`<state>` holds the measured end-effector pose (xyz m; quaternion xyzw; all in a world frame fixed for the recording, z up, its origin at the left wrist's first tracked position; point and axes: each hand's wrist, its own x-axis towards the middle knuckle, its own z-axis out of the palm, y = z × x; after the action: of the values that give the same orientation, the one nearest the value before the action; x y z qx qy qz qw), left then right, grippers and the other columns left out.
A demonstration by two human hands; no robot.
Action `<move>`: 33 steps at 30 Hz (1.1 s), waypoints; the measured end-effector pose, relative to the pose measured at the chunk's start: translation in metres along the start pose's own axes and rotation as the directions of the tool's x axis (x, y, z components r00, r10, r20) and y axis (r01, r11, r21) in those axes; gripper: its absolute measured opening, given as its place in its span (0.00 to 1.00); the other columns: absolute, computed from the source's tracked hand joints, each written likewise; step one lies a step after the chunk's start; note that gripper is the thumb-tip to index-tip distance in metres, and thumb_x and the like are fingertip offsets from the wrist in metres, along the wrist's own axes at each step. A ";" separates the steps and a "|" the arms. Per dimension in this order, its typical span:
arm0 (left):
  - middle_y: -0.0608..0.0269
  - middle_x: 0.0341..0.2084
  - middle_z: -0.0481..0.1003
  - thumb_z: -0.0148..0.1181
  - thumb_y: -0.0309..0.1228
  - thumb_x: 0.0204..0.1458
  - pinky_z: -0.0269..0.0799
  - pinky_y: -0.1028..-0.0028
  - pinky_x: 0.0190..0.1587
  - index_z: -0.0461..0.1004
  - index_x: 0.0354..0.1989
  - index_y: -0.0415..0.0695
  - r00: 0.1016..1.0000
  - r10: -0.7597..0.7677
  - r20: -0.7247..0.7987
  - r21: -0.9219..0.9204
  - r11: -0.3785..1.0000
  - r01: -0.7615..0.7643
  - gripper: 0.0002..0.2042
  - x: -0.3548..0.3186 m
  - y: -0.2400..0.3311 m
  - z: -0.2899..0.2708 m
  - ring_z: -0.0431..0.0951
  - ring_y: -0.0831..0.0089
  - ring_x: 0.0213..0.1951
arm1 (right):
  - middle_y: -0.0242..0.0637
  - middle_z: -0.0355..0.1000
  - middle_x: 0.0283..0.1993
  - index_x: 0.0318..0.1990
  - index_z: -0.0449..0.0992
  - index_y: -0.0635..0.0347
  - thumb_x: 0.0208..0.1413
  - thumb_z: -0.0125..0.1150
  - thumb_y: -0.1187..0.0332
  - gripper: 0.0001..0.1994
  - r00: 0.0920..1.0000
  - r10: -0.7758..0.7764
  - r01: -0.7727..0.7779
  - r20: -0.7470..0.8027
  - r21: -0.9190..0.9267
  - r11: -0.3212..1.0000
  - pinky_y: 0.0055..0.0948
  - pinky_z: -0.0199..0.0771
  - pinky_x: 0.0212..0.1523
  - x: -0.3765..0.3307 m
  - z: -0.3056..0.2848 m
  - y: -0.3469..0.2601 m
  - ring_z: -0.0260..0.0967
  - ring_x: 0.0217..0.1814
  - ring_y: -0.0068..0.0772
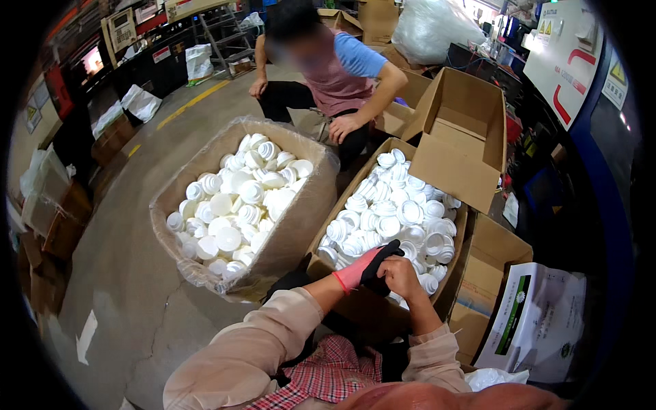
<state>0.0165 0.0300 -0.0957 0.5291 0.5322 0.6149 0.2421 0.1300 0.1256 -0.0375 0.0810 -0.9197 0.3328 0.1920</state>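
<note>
Your left hand (369, 268), in a pink-and-black glove (361, 268), sits at the six o'clock edge of the open carton (321, 263) of white caps (393, 219). Your bare right hand (398, 273) pinches the glove's black cuff; fingertips hidden. The left hand's grip: cannot tell. A plastic-lined box (294, 232) crowds nine o'clock.

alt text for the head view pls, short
The person's left hand, in a pink and black glove, meets the bare right hand over the near edge of a cardboard box full of white plastic caps. A plastic-lined box of more caps stands left; another person crouches behind.
</note>
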 end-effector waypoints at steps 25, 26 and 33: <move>0.55 0.48 0.68 0.39 0.42 0.64 0.64 0.68 0.52 0.67 0.52 0.42 0.702 -0.707 0.087 -0.556 0.550 0.623 0.19 0.000 0.021 -0.009 0.67 0.67 0.50 | 0.39 0.67 0.19 0.20 0.71 0.61 0.38 0.55 0.71 0.04 0.993 -0.046 0.056 -0.105 0.092 0.994 0.39 0.62 0.27 -0.002 0.029 0.048 0.65 0.23 0.42; 0.58 0.42 0.68 0.40 0.43 0.64 0.63 0.70 0.45 0.69 0.47 0.43 0.787 -0.610 0.095 -0.517 0.645 0.563 0.17 0.015 0.004 0.009 0.68 0.71 0.44 | 0.41 0.68 0.21 0.22 0.72 0.65 0.37 0.54 0.72 0.05 0.989 0.068 -0.057 -0.132 0.087 0.995 0.37 0.62 0.29 -0.016 0.027 0.057 0.65 0.24 0.44; 0.69 0.21 0.70 0.48 0.42 0.60 0.59 0.76 0.21 0.69 0.27 0.43 0.999 -0.027 0.021 -0.159 0.987 0.030 0.16 0.010 -0.005 0.037 0.62 0.83 0.22 | 0.38 0.66 0.14 0.12 0.68 0.60 0.31 0.45 0.75 0.05 0.972 0.104 -0.067 -0.211 0.175 0.982 0.32 0.60 0.25 -0.031 0.009 0.033 0.64 0.19 0.38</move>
<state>0.0451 0.0547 -0.1014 0.5062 0.4868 0.6468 0.2973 0.1464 0.1457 -0.0754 0.0196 -0.8644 0.4234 0.2704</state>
